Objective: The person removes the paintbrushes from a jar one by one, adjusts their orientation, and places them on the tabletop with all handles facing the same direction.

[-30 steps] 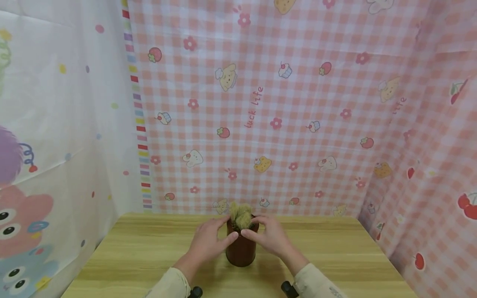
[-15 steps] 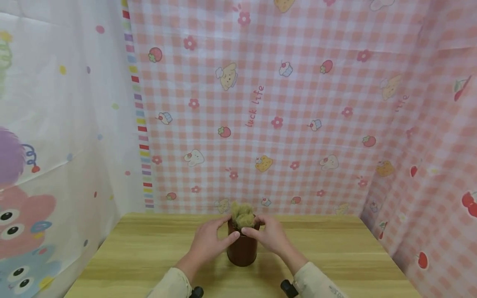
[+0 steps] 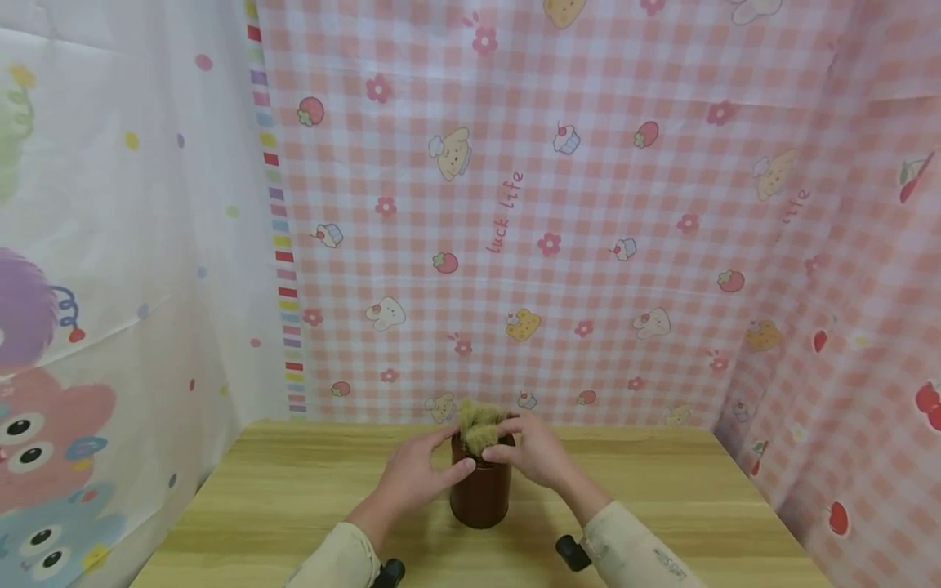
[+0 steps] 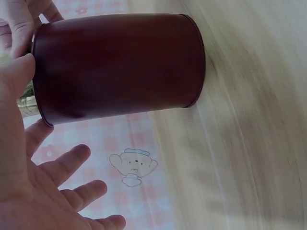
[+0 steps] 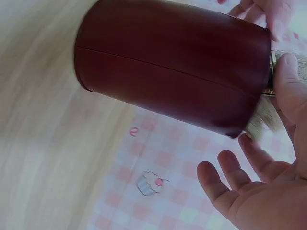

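Just shifted right grip (image 3: 538, 456) slightly away from left grip (image 3: 413, 472), toward fluff (image 3: 480, 436) in pot (image 3: 480, 496), can't tell if pinching it, while holding pot upright at middle of table (image 3: 294, 482) by rim with left grip, so likely adjusting fluff rather than moving pot.

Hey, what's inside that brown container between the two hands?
Fuzzy yellowish tufts stick out of the top of the brown container; anything lower down is hidden by its wall.
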### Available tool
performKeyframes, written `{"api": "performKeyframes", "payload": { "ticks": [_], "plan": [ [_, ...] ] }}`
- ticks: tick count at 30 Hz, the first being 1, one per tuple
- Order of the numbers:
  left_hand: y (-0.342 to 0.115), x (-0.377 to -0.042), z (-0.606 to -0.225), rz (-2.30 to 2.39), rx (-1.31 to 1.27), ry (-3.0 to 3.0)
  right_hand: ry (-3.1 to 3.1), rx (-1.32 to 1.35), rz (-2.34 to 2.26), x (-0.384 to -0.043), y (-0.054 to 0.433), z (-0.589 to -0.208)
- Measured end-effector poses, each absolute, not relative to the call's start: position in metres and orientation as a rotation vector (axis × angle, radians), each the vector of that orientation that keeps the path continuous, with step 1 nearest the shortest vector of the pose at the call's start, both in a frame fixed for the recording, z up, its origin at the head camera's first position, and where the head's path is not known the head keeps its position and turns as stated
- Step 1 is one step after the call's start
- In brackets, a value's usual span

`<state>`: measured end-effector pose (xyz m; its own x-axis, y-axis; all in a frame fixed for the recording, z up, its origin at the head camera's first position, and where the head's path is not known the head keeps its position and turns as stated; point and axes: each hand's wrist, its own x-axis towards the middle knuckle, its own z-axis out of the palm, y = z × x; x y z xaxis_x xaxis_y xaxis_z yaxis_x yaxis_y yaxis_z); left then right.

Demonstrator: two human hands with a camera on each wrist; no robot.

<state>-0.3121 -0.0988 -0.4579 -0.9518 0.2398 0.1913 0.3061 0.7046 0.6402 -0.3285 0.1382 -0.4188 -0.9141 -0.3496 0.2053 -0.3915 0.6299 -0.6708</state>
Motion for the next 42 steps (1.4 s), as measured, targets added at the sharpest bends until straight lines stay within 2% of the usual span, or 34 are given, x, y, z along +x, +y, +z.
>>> {"api": "performKeyframes", "payload": {
  "ticks": [13,21,27,32,42],
  "plan": [
    [-0.099,-0.312,-0.459,-1.259,-0.37,-2.862,-2.595,0.426,1.567,-0.322,0.169,-0.359],
    [-0.099,-0.311,-0.458,-1.46,-0.425,-2.814,-2.565,0.353,1.563,-0.324,0.218,-0.352],
    [-0.098,-0.31,-0.458,-1.51,-0.417,-2.812,-2.686,0.225,1.556,-0.326,0.252,-0.371],
    [-0.097,-0.309,-0.457,-1.547,-0.383,-2.815,-2.818,0.11,1.531,-0.333,0.268,-0.405],
    [-0.097,-0.308,-0.451,-1.517,-0.368,-2.826,-2.996,0.111,1.504,-0.343,0.245,-0.466]
  ]
}}
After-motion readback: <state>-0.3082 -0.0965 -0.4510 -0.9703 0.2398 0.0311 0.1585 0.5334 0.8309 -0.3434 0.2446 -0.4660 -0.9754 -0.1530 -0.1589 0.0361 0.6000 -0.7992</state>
